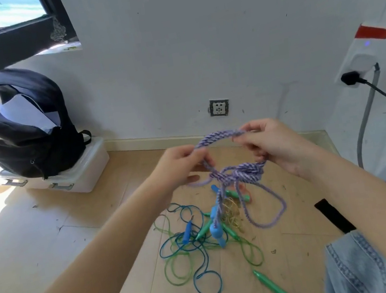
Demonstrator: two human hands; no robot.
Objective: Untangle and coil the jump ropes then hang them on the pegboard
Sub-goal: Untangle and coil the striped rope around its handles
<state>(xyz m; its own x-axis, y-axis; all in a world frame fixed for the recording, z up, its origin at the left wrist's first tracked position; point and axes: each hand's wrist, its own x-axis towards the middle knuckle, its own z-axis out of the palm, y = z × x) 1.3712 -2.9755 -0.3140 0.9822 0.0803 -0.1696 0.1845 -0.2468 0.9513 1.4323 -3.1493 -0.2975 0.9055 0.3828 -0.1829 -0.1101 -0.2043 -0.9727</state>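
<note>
A purple-and-white braided jump rope point(237, 174) hangs knotted between my hands above the floor. My left hand point(177, 166) pinches one end of its upper loop, and my right hand point(271, 146) grips the other end and the knotted bundle below. A long loop of it dangles down, and its light blue handles point(217, 229) hang beneath. On the wooden floor lies a tangle of thin blue and green ropes point(192, 256) with green handles point(271, 284) and a blue handle point(187, 231). No pegboard is in view.
A black backpack point(23, 133) sits on a white plastic box point(74, 176) at the left by the wall. A wall socket point(218, 107) is ahead; a power strip point(361, 59) with cables point(366, 117) stands at the right. My denim-clad knee point(355, 270) is at lower right.
</note>
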